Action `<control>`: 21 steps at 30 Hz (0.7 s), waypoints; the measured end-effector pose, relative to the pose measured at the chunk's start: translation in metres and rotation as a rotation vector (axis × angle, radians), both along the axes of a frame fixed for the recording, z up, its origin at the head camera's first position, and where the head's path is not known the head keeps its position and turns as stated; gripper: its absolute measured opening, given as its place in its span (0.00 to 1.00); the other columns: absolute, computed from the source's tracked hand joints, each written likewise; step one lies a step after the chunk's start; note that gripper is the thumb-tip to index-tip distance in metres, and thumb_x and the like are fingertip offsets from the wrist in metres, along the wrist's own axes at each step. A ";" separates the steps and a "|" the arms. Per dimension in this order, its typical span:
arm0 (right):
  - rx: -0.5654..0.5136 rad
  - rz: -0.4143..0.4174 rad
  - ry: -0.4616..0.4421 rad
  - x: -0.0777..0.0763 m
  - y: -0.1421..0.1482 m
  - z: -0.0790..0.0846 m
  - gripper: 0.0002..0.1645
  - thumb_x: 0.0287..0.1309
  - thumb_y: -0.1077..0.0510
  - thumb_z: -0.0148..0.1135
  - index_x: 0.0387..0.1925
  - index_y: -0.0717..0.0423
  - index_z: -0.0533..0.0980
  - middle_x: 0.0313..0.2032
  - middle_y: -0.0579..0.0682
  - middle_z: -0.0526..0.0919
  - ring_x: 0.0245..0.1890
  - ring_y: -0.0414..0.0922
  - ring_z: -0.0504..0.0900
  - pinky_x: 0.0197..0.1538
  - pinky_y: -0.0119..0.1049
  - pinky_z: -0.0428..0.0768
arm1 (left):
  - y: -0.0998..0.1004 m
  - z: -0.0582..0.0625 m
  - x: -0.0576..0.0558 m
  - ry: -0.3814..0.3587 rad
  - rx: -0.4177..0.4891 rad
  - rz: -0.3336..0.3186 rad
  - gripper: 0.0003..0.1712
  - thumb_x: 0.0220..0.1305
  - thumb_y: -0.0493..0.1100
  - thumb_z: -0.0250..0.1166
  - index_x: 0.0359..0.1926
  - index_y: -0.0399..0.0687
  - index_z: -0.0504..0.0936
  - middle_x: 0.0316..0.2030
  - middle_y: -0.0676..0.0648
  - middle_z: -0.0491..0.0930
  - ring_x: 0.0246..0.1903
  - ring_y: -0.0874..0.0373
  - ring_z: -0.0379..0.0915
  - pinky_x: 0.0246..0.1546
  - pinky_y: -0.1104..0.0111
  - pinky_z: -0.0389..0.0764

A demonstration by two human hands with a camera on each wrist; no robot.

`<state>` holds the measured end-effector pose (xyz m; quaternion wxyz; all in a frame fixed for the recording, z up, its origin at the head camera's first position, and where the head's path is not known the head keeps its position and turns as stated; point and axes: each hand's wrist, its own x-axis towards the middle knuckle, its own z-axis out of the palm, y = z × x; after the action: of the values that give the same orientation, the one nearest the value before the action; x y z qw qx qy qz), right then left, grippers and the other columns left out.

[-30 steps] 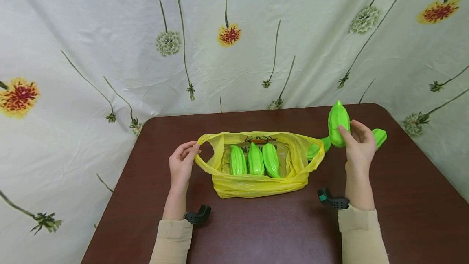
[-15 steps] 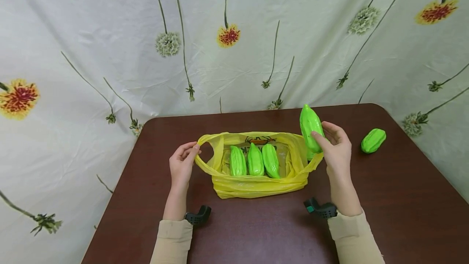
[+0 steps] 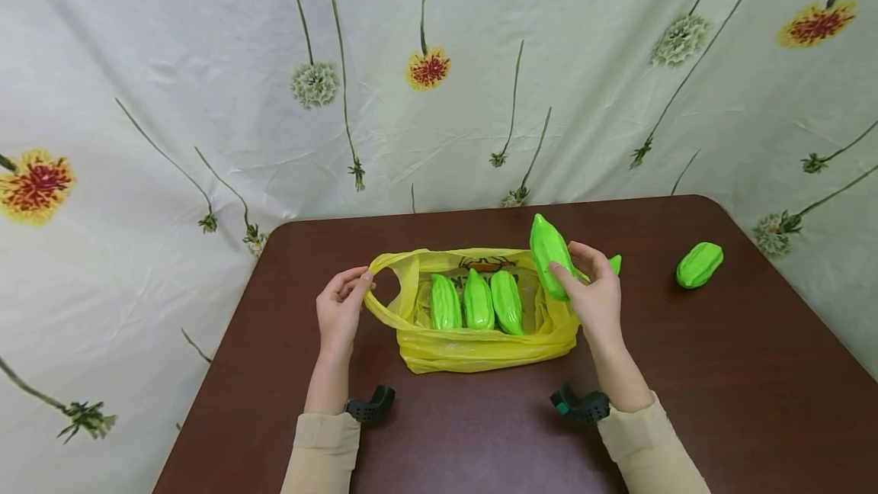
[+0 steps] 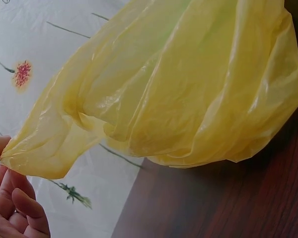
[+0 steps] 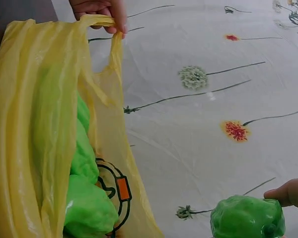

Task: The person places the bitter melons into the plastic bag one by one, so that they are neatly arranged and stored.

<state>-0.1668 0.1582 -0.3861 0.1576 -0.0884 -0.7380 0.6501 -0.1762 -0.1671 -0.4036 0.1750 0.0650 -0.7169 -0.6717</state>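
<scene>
A yellow plastic bag (image 3: 480, 357) stands on the table with its mouth spread, and three green bitter melons (image 3: 478, 299) lie side by side inside. My left hand (image 3: 338, 311) pinches the bag's left handle between thumb and fingers; the left wrist view shows that grip at the corner of the stretched film (image 4: 44, 158). Over the right end of the bag's mouth, my right hand (image 3: 598, 299) holds another bitter melon (image 3: 550, 258), tip up and leaning left. In the right wrist view this melon (image 5: 247, 218) appears at the bottom, apart from the bag (image 5: 30, 124).
Behind my right hand shows the tip of one bitter melon (image 3: 616, 264), mostly hidden. Another bitter melon (image 3: 700, 264) lies farther right on the dark brown table (image 3: 480, 433). A flower-printed cloth (image 3: 206, 97) hangs behind the table's far edge.
My right hand has carried its bitter melon left, from beyond the bag's right side to over the bag's right end. The left hand and its grip on the handle look unchanged.
</scene>
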 end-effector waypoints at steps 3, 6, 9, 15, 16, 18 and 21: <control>0.044 0.013 -0.010 0.000 -0.003 -0.007 0.29 0.55 0.58 0.66 0.58 0.60 0.70 0.56 0.54 0.73 0.56 0.49 0.71 0.60 0.46 0.65 | 0.000 0.000 0.000 0.001 0.001 0.000 0.14 0.63 0.37 0.62 0.45 0.30 0.80 0.32 0.33 0.81 0.23 0.63 0.71 0.24 0.72 0.70; 0.064 0.049 -0.047 -0.001 -0.005 -0.016 0.30 0.56 0.55 0.66 0.59 0.60 0.69 0.57 0.55 0.72 0.57 0.51 0.70 0.60 0.47 0.65 | 0.000 0.000 0.000 0.000 0.005 0.000 0.14 0.63 0.37 0.62 0.45 0.30 0.80 0.31 0.35 0.81 0.23 0.63 0.71 0.24 0.73 0.69; 0.096 0.089 -0.106 -0.002 -0.007 -0.024 0.31 0.57 0.55 0.64 0.60 0.60 0.68 0.58 0.56 0.71 0.58 0.53 0.69 0.60 0.48 0.65 | 0.000 0.000 0.001 0.001 0.007 0.001 0.14 0.62 0.37 0.63 0.45 0.30 0.80 0.29 0.37 0.82 0.23 0.63 0.71 0.23 0.73 0.69; 0.180 0.135 -0.185 -0.004 -0.007 -0.036 0.31 0.58 0.54 0.62 0.61 0.62 0.66 0.60 0.59 0.69 0.59 0.57 0.68 0.59 0.50 0.67 | 0.000 -0.001 0.000 0.011 0.010 0.000 0.14 0.62 0.37 0.63 0.45 0.29 0.80 0.24 0.50 0.81 0.22 0.64 0.70 0.22 0.75 0.68; 0.197 0.142 -0.195 -0.005 -0.008 -0.037 0.31 0.59 0.54 0.61 0.61 0.63 0.66 0.59 0.60 0.69 0.59 0.57 0.68 0.58 0.51 0.67 | 0.000 -0.001 0.000 0.010 0.009 -0.001 0.14 0.62 0.37 0.63 0.45 0.29 0.80 0.24 0.51 0.81 0.22 0.64 0.70 0.22 0.74 0.68; 0.229 0.160 -0.216 -0.007 -0.008 -0.039 0.31 0.59 0.53 0.60 0.61 0.63 0.66 0.59 0.61 0.69 0.59 0.58 0.68 0.57 0.52 0.68 | 0.000 -0.001 0.000 0.008 0.004 -0.003 0.14 0.63 0.37 0.63 0.46 0.30 0.80 0.24 0.52 0.81 0.22 0.64 0.70 0.23 0.73 0.68; 0.281 0.188 -0.248 -0.009 -0.007 -0.041 0.31 0.60 0.53 0.59 0.61 0.63 0.65 0.59 0.62 0.69 0.59 0.59 0.68 0.57 0.52 0.68 | 0.000 -0.001 -0.001 0.009 0.001 -0.001 0.14 0.63 0.37 0.63 0.45 0.29 0.80 0.24 0.52 0.81 0.22 0.64 0.69 0.23 0.74 0.68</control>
<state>-0.1755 0.1509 -0.4267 0.0149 -0.0755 -0.8402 0.5367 -0.1767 -0.1670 -0.4049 0.1779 0.0614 -0.7157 -0.6725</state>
